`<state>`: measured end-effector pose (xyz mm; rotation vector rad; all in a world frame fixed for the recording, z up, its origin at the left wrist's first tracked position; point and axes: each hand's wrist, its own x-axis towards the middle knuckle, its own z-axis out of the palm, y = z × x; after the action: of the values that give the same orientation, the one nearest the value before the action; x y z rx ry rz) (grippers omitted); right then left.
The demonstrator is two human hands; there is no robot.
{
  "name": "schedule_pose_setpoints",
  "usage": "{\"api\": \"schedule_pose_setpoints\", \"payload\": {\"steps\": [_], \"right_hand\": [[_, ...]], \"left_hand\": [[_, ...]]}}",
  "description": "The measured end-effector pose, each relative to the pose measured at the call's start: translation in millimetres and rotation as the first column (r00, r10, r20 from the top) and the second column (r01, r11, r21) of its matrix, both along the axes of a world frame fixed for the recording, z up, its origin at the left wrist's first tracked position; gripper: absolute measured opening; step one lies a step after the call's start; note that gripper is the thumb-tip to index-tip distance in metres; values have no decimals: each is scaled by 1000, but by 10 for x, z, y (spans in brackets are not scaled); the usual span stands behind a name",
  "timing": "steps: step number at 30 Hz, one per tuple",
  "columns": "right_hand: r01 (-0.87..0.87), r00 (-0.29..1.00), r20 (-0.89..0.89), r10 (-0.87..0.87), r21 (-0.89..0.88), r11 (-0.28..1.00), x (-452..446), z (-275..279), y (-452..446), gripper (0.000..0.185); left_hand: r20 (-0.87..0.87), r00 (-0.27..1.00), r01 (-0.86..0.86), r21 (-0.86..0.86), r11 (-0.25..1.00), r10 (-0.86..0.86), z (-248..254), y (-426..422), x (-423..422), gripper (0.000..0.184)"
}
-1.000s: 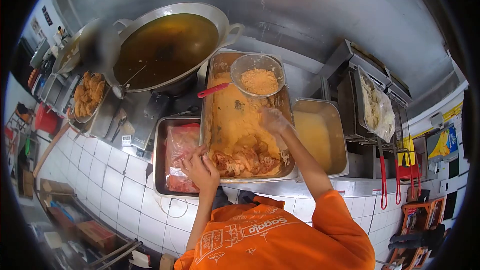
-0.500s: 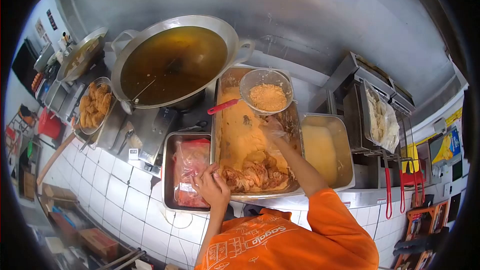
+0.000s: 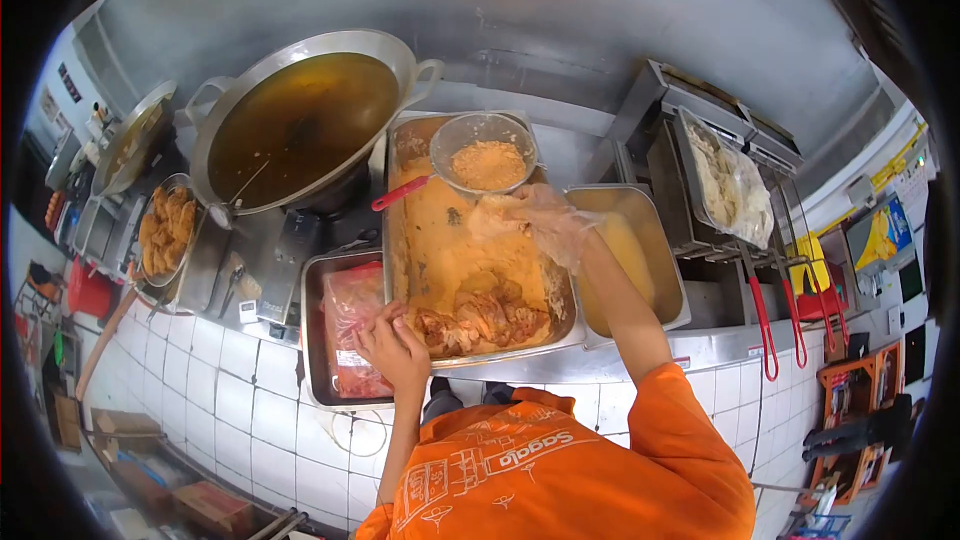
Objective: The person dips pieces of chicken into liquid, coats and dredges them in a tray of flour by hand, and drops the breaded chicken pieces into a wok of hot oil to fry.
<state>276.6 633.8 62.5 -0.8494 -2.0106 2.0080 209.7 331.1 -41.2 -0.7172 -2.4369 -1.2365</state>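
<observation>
My left hand [image 3: 393, 348] is bare, its fingers curled over the near left edge of a large metal tray [image 3: 573, 325] of orange-tinted flour. Coated raw chicken pieces [image 3: 482, 322] lie at that tray's near end. My right hand [image 3: 535, 223] wears a loose clear plastic glove and is above the flour, just below the sieve's rim. Its fingers point left, look stretched out, and hold nothing I can see. The sieve [image 3: 488, 164], with a red handle and flour crumbs inside, rests across the tray's far end.
Left of the flour tray, a smaller tray [image 3: 312, 340] holds bagged raw meat [image 3: 352, 325]. A wide pan of oil [image 3: 300, 130] stands behind it. Fried pieces [image 3: 167, 230] sit at far left. To the right are a pan of pale yellow contents [image 3: 628, 258] and red-handled fryer baskets [image 3: 762, 325].
My right hand has lifted from the flour beneath the sieve and turned, so more of the glove shows. My left hand stays at the tray edge. The whole view has shifted.
</observation>
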Motion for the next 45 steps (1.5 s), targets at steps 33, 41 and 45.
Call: {"api": "schedule_pose_setpoints", "payload": {"steps": [33,41,45], "right_hand": [[-453,888,447,107,891,30,1811,-1970,1982,17],[-85,917,355,-180,616,783,1941,-39,1225,17],[-47,886,400,-237,585,810,1940,197,1007,18]], "left_hand": [[-22,999,-48,-41,998,48,42,25,42,26],[-33,999,-44,-30,999,43,-30,11,20,25],[-7,999,-32,-31,999,32,41,13,59,25]]}}
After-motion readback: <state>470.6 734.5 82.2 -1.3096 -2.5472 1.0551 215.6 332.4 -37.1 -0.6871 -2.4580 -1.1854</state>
